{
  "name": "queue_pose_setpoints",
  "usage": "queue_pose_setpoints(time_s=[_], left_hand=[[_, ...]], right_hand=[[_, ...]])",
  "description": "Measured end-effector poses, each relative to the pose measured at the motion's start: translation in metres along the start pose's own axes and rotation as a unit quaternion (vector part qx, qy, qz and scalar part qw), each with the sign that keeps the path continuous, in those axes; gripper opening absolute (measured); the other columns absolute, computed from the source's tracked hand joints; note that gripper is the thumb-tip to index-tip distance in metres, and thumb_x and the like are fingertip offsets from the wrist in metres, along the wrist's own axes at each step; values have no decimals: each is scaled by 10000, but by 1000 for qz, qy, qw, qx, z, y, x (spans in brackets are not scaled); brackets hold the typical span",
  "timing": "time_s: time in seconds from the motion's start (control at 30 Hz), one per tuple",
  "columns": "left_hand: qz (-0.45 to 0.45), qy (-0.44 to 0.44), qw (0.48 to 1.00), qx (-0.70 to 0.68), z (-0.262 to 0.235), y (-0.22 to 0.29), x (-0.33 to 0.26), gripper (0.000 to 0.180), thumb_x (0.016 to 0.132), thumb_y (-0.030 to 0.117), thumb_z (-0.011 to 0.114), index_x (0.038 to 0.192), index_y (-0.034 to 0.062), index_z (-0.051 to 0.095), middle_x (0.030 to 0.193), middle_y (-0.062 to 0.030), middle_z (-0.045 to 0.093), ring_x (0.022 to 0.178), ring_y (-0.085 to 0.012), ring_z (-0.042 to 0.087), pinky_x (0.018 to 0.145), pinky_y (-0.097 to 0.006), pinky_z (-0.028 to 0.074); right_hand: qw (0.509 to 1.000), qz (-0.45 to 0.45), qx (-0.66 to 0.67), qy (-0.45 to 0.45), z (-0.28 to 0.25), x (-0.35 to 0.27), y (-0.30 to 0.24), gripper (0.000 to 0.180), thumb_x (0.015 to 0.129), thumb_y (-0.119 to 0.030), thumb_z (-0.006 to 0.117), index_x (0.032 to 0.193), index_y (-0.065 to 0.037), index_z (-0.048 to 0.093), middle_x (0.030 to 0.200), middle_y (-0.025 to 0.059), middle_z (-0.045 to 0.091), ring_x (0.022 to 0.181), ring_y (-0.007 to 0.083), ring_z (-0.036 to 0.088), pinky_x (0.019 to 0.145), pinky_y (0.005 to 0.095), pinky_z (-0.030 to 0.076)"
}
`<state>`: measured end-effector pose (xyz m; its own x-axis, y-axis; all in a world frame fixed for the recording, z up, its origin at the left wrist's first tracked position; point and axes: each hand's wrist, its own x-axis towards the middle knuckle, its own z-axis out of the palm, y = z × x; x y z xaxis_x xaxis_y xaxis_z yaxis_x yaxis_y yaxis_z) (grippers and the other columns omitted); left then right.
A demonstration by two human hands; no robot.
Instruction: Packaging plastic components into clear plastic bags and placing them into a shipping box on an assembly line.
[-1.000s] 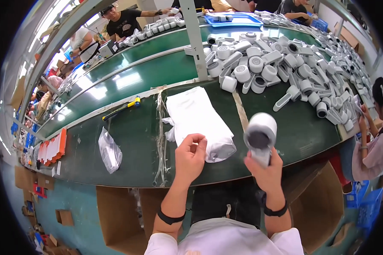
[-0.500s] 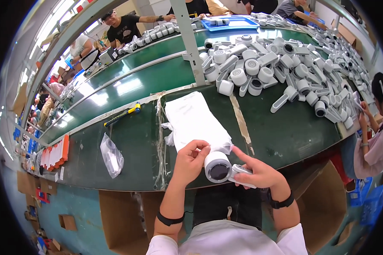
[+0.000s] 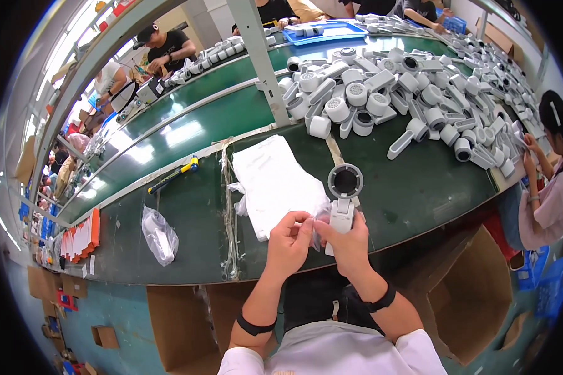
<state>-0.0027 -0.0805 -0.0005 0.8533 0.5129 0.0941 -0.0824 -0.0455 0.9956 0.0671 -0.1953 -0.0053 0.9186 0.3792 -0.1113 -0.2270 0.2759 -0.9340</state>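
My right hand (image 3: 350,247) is closed around a grey-and-white handheld device (image 3: 342,217). Its round, dark-centred head points away from me and its hinged handle lies in my palm. With thumb and fingertips pinched, my left hand (image 3: 288,249) grips the edge of a clear plastic bag (image 3: 319,217). The right thumb touches this bag too. Just beyond both hands, a stack of thin white plastic bags (image 3: 275,181) lies on the green bench. On the left rests a bagged device (image 3: 159,235), its clear wrap crumpled.
A large heap of similar devices (image 3: 381,94) covers the back right. A yellow-and-black tool (image 3: 175,175) lies on the bench (image 3: 419,200). A metal post (image 3: 259,62) rises behind the bags. Open cardboard boxes (image 3: 475,294) stand below; other people work around the line.
The device has swung up and to the right, its head now pointing away from me. A clear bag edge has come off the stack between my hands.
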Motion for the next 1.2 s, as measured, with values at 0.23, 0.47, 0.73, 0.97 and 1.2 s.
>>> queue_pose_setpoints(time_s=[0.23, 0.47, 0.73, 0.97, 1.2], left_hand=[[-46, 105, 953, -282, -5, 5, 4, 127, 969, 101, 569, 1026, -11, 589, 827, -42, 632, 688, -117, 603, 640, -249, 503], [-14, 107, 992, -69, 0, 0, 3, 123, 954, 120, 604, 998, 5, 611, 804, 17, 599, 681, -36, 525, 600, -191, 430], [16, 14, 1000, -14, -4, 4, 4, 120, 947, 106, 616, 990, -6, 624, 793, 31, 599, 696, -18, 515, 608, -174, 403], [-45, -43, 997, -40, -39, 17, 3, 103, 944, 76, 609, 996, -10, 634, 781, 16, 606, 684, -33, 531, 592, -187, 414], [-2, -5, 1000, 26, -37, 17, -2, 104, 923, 92, 641, 949, -8, 653, 763, 1, 617, 682, -49, 537, 616, -200, 433]], right_hand=[[996, -9, -59, 61, -15, 8, 7, 300, 753, 22, 659, 1007, -16, 503, 793, 49, 606, 579, 100, 549, 523, 252, 457], [991, -75, -98, -41, -48, -19, -7, 422, 802, -9, 675, 1190, -7, 508, 849, 47, 637, 658, 89, 586, 578, 230, 473], [896, 103, -241, -359, -76, -18, -63, 1022, 844, -102, 702, 1545, -105, -42, 761, 67, 658, 580, 95, 572, 534, 236, 467], [856, 212, -174, -438, -57, 17, -49, 755, 924, -305, 637, 1529, -102, 234, 818, 28, 611, 647, 90, 554, 573, 240, 472], [885, 41, -377, -271, -50, -3, -37, 583, 897, -286, 647, 1424, -127, 453, 849, 101, 670, 693, 210, 648, 648, 309, 510]])
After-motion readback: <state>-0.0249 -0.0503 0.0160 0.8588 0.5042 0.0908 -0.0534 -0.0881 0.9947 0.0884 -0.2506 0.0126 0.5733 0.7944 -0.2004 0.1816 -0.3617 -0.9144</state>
